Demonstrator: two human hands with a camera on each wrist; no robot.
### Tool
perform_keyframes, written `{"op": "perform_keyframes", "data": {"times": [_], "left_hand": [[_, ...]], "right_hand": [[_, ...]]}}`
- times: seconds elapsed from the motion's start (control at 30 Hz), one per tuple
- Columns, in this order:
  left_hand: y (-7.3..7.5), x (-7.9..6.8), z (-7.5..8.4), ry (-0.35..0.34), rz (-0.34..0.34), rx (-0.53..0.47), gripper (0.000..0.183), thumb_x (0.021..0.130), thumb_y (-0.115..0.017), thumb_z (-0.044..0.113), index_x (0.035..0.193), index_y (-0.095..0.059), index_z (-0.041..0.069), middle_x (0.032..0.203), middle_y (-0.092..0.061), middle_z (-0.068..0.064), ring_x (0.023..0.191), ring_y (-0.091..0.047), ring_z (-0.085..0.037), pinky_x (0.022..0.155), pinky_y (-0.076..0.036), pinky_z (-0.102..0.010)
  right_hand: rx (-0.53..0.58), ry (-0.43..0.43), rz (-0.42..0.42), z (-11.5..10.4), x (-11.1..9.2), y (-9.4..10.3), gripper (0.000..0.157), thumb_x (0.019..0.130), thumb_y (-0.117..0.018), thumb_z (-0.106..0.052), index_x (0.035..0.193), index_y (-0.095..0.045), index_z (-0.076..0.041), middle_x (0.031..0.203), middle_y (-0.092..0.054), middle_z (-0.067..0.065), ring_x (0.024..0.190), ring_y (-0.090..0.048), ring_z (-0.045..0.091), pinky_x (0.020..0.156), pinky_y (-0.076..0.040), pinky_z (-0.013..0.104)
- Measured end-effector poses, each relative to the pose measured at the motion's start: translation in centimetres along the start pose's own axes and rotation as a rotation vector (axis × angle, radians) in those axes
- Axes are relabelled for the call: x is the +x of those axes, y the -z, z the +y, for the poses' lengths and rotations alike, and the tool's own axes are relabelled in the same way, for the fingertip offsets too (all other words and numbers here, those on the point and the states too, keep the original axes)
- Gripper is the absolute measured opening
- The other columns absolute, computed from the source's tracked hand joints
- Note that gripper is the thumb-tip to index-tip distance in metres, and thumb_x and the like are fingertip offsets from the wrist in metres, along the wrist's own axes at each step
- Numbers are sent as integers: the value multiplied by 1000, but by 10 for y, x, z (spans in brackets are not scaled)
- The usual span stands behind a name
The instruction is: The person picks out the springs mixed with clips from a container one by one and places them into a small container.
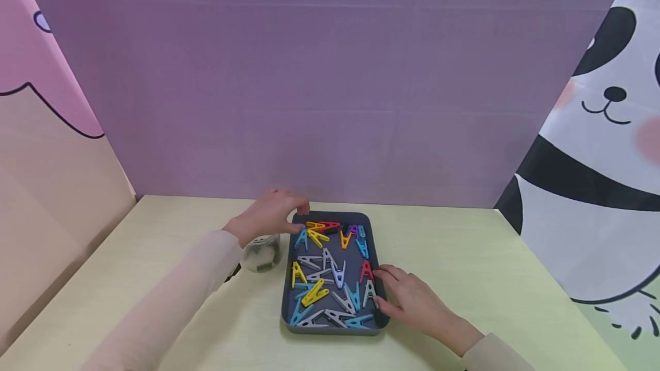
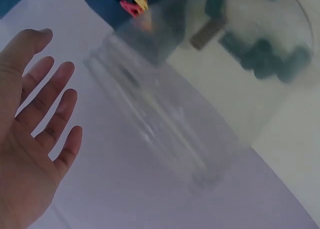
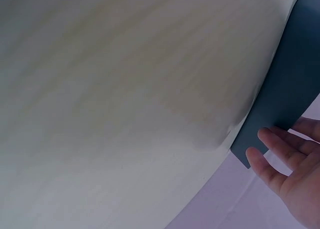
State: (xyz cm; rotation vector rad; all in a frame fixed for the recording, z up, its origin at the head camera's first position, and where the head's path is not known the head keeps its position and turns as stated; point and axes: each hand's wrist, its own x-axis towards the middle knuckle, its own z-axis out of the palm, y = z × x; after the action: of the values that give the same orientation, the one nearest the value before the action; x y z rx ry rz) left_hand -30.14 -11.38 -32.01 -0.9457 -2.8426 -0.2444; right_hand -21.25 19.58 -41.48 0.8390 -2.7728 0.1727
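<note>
A dark grey tray (image 1: pixel 335 245) with several colored clothespins lies on the table. Yellow (image 1: pixel 314 293), light blue, grey, red, orange and purple clothespins are scattered in it. My left hand (image 1: pixel 273 213) is at the tray's far left corner; in the left wrist view its palm and spread, slightly bent fingers (image 2: pixel 57 114) hold nothing. Below that hand stands a clear jar (image 1: pixel 262 256), close beside the tray, with dark greenish shapes seen in or through it. My right hand (image 1: pixel 415 302) rests against the tray's right side, its fingers loosely bent at the outer wall (image 3: pixel 280 89).
The pale wooden table (image 1: pixel 454 256) extends on both sides of the tray. Behind it rises a purple backdrop (image 1: pixel 330 102). Printed cartoon panels, one with a panda (image 1: pixel 613 188), flank the table. A small dark item (image 1: pixel 234 272) shows beside the left sleeve; its kind is unclear.
</note>
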Motion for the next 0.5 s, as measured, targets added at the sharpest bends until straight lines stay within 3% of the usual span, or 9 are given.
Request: {"op": "perform_keyframes", "data": {"times": [0.3, 0.5], "left_hand": [[-24, 18, 20, -29, -36, 57, 30, 78, -70, 36, 105, -62, 24, 102, -65, 8, 96, -51, -13, 94, -37, -37], [-43, 28, 26, -9, -63, 67, 34, 76, -72, 37, 106, -62, 23, 101, -65, 6, 94, -50, -14, 90, -39, -36]], "right_hand": [[13, -8, -22, -2, 0, 2, 46, 83, -61, -38, 117, -57, -6, 118, -57, 8, 100, -59, 21, 82, -51, 37], [23, -18, -30, -3, -1, 3, 47, 83, -61, -38, 117, -57, -6, 118, -57, 9, 102, -59, 21, 82, -51, 38]]}}
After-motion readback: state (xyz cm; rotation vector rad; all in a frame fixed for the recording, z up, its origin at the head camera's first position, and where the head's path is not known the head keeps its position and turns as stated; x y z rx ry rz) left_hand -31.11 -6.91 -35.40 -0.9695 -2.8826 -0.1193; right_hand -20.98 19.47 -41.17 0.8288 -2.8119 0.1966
